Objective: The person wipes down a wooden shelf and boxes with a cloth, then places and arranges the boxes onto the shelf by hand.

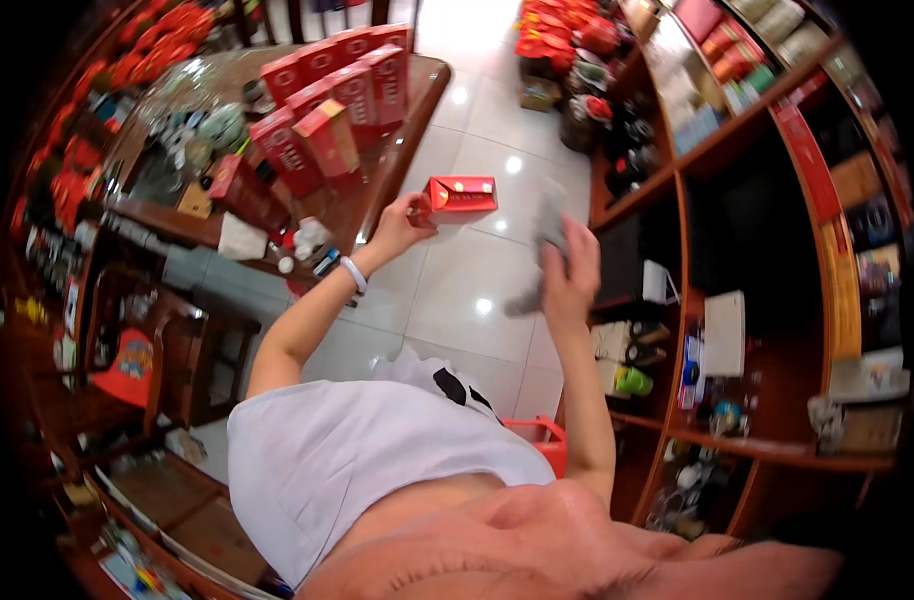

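Left hand [409, 222] clamped on one end of red box [463, 195], held out beside tabletop [424, 105]; right hand [571, 268], apart from box, grips blurred grey item [550, 226]. Step: probably wiping; next move calls for steady box, grey item against it.

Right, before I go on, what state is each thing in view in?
Red box: held by one end, off the table.
Left hand: gripping the red box.
Grey cloth: in the right hand, blurred.
Red cartons: standing on the table.
Wristband: worn, left wrist.
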Demonstrator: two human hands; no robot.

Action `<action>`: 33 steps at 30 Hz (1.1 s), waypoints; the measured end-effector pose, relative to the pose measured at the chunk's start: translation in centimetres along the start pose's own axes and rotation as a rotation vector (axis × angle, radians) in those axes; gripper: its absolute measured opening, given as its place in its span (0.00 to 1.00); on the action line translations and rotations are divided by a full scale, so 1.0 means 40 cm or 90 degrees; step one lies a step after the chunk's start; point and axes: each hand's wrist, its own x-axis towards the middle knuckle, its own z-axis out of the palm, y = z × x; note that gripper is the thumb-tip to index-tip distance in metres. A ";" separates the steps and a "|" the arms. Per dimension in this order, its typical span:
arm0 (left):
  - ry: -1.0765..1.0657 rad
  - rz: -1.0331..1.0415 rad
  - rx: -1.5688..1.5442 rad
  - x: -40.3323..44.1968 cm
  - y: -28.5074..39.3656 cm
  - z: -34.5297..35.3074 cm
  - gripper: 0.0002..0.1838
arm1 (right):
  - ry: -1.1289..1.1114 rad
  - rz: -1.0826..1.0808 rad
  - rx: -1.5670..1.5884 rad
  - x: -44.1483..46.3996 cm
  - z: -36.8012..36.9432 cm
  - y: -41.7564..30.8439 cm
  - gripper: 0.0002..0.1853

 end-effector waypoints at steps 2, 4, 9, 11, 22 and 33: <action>-0.050 0.069 0.019 -0.020 0.012 0.094 0.26 | -0.074 -0.158 -0.099 0.044 0.022 -0.059 0.18; -0.110 0.050 -0.040 -0.038 0.045 0.157 0.27 | -0.097 -0.156 -0.196 0.023 0.016 0.020 0.16; -0.194 -0.116 -0.135 -0.066 0.111 0.201 0.24 | 0.035 0.206 -0.301 -0.093 -0.218 0.271 0.11; -0.265 -0.296 -0.267 -0.071 0.138 0.217 0.22 | 0.117 0.253 -0.181 -0.130 -0.301 0.255 0.13; -0.348 -0.265 -0.390 -0.088 0.408 0.534 0.18 | 0.025 0.511 -0.295 -0.749 -0.427 0.313 0.19; -0.613 -0.144 -0.298 -0.262 0.618 0.879 0.18 | 0.656 0.440 0.329 -0.745 -0.829 0.157 0.29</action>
